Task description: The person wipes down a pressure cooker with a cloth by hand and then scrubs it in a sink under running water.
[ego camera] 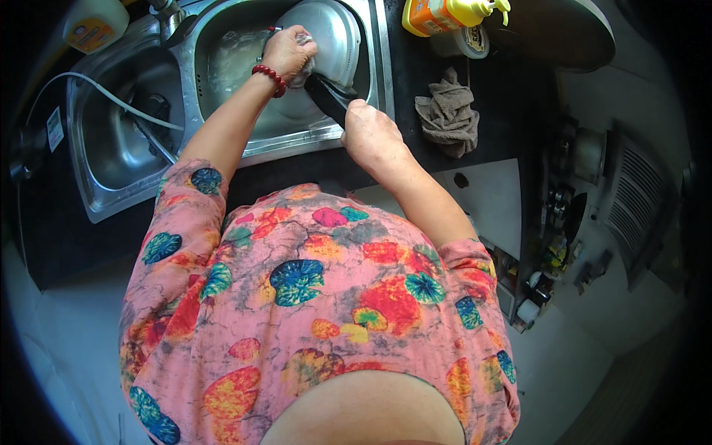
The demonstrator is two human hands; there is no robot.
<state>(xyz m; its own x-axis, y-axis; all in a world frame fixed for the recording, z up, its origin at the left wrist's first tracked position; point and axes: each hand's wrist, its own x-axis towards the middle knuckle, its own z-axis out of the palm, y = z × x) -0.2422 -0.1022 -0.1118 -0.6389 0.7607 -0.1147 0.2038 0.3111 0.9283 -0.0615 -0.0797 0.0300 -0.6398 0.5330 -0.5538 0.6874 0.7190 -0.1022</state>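
My right hand (374,133) is closed around a long black handle (328,100). This handle joins a round, silvery metal pot or lid (325,39), tilted in the right-hand basin of a stainless steel sink (219,111). My left hand (286,53) wears a red bead bracelet (269,78) and presses a soapy, pale cloth or scrubber (303,69) against the metal near the handle's base. Exactly what the cloth is, I cannot tell, as my fingers cover much of it. Beside my left fingers a small red-tipped part (273,28) shows.
A smaller basin (117,147) with a white hose (119,99) lies left, by a faucet (169,22). On the dark counter at right are a crumpled brown towel (449,114), a yellow pump bottle (439,16), a small tub (467,43) and a large round object (556,33). Another bottle (95,25) stands upper left.
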